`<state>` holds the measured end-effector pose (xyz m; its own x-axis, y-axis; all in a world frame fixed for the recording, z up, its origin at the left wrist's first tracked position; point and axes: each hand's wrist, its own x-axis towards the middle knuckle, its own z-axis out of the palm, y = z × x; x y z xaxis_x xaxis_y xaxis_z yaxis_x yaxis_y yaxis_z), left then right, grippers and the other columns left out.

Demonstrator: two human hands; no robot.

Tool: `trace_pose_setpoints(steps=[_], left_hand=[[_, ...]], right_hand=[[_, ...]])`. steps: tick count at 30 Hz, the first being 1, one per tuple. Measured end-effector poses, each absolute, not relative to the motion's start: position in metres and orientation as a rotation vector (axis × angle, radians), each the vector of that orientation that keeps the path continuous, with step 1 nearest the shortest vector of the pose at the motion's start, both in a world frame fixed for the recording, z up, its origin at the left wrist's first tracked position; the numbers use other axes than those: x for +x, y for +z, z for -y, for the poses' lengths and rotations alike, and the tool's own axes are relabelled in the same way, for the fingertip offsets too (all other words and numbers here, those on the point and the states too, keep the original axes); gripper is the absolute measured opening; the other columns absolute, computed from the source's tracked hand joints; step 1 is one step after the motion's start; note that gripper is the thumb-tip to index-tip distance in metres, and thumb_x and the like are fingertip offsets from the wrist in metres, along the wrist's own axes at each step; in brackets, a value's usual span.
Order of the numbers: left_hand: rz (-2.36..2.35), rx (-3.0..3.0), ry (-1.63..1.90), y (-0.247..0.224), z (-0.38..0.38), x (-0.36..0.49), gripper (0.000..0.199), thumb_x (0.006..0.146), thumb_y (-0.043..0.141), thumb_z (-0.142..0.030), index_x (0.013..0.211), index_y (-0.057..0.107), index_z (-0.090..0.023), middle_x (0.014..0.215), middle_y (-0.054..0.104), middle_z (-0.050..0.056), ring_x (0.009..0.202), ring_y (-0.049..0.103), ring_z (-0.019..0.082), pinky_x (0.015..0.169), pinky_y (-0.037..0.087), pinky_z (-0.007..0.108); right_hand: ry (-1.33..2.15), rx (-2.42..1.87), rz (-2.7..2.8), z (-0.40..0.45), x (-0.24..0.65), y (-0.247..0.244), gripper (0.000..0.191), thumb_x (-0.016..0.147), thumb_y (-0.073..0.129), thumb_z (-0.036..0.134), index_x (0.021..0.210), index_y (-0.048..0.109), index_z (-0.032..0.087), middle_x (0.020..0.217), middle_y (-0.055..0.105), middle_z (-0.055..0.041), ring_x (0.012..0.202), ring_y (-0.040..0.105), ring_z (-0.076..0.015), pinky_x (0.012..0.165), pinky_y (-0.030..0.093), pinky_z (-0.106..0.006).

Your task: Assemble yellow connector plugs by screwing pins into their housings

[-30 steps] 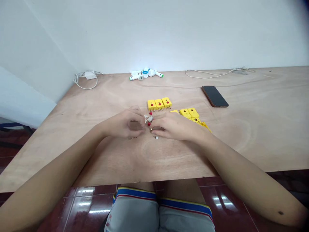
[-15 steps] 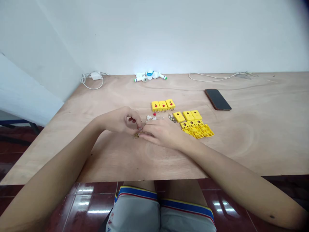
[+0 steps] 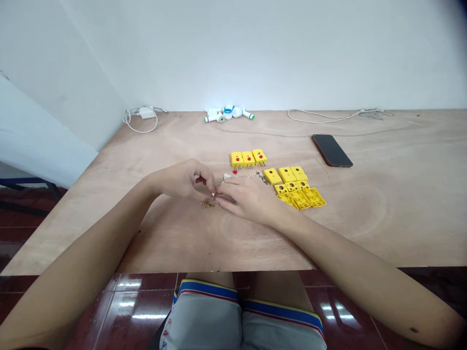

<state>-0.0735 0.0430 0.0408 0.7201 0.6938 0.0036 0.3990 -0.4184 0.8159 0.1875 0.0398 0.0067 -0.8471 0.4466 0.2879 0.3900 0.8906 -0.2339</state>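
Note:
My left hand (image 3: 184, 181) and my right hand (image 3: 250, 199) meet above the plywood tabletop, their fingertips pinching a tiny connector part (image 3: 216, 193) that is too small to identify. Just below lies a small heap of brass contacts (image 3: 209, 204). Beyond my right hand stand several yellow thermocouple plugs with red dots (image 3: 248, 158). To their right are yellow plug housings and flat half-shells (image 3: 295, 190). A loose cluster of metal bits (image 3: 261, 177) and a few white and red pieces (image 3: 226, 175) lie close to my right fingers.
A black smartphone (image 3: 332, 150) lies at the right. White plastic pipe fittings (image 3: 228, 114) and a white charger with its cable (image 3: 147, 113) sit along the back wall. A thin white cable (image 3: 328, 116) runs further right. The table's front edge (image 3: 219, 270) is above my lap.
My hands have drawn closer together over the brass heap and now cover less of the table. The head view has shifted slightly, moving the table lower in the picture.

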Motion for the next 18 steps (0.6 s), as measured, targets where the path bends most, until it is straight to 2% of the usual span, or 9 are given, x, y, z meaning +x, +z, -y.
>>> trace_pose_setpoints(steps=[7, 10, 13, 15, 18], left_hand=[[-0.775, 2.046, 0.431, 0.042, -0.043, -0.070, 0.010, 0.087, 0.090, -0.023, 0.089, 0.081, -0.020, 0.096, 0.085, 0.002, 0.088, 0.077, 0.014, 0.084, 0.058, 0.027], [-0.851, 2.113, 0.398, 0.042, -0.045, -0.074, 0.015, 0.086, 0.091, -0.028, 0.085, 0.079, -0.020, 0.088, 0.081, 0.000, 0.079, 0.070, 0.013, 0.074, 0.051, 0.026], [-0.919, 2.170, 0.323, 0.042, -0.047, -0.079, 0.011, 0.087, 0.091, -0.030, 0.091, 0.084, -0.022, 0.086, 0.081, 0.000, 0.075, 0.064, 0.013, 0.069, 0.046, 0.026], [-0.893, 2.145, 0.289, 0.042, -0.047, -0.080, 0.010, 0.089, 0.088, -0.028, 0.099, 0.088, -0.025, 0.095, 0.085, 0.001, 0.083, 0.071, 0.014, 0.076, 0.051, 0.027], [-0.814, 2.081, 0.275, 0.043, -0.047, -0.079, 0.014, 0.091, 0.086, -0.024, 0.105, 0.089, -0.028, 0.109, 0.088, 0.002, 0.101, 0.079, 0.018, 0.094, 0.058, 0.031]], right_hand=[[0.199, -0.643, 2.708, -0.039, 0.187, 0.009, 0.021, 0.111, 0.062, 0.027, 0.105, 0.079, 0.016, 0.101, 0.081, -0.0075, 0.087, 0.068, -0.0203, 0.075, 0.035, -0.037], [0.178, -0.650, 2.728, -0.042, 0.190, 0.010, 0.024, 0.111, 0.063, 0.029, 0.099, 0.078, 0.016, 0.099, 0.081, -0.0080, 0.086, 0.068, -0.0207, 0.074, 0.036, -0.036], [0.121, -0.596, 2.772, -0.046, 0.197, 0.012, 0.028, 0.114, 0.060, 0.033, 0.101, 0.079, 0.016, 0.101, 0.082, -0.0083, 0.085, 0.068, -0.0211, 0.073, 0.034, -0.037], [0.093, -0.556, 2.801, -0.048, 0.200, 0.013, 0.028, 0.114, 0.060, 0.032, 0.103, 0.080, 0.016, 0.102, 0.082, -0.0081, 0.086, 0.069, -0.0214, 0.073, 0.034, -0.037], [0.115, -0.527, 2.832, -0.048, 0.202, 0.013, 0.024, 0.113, 0.061, 0.029, 0.107, 0.081, 0.017, 0.103, 0.081, -0.0071, 0.088, 0.069, -0.0211, 0.073, 0.034, -0.037]])
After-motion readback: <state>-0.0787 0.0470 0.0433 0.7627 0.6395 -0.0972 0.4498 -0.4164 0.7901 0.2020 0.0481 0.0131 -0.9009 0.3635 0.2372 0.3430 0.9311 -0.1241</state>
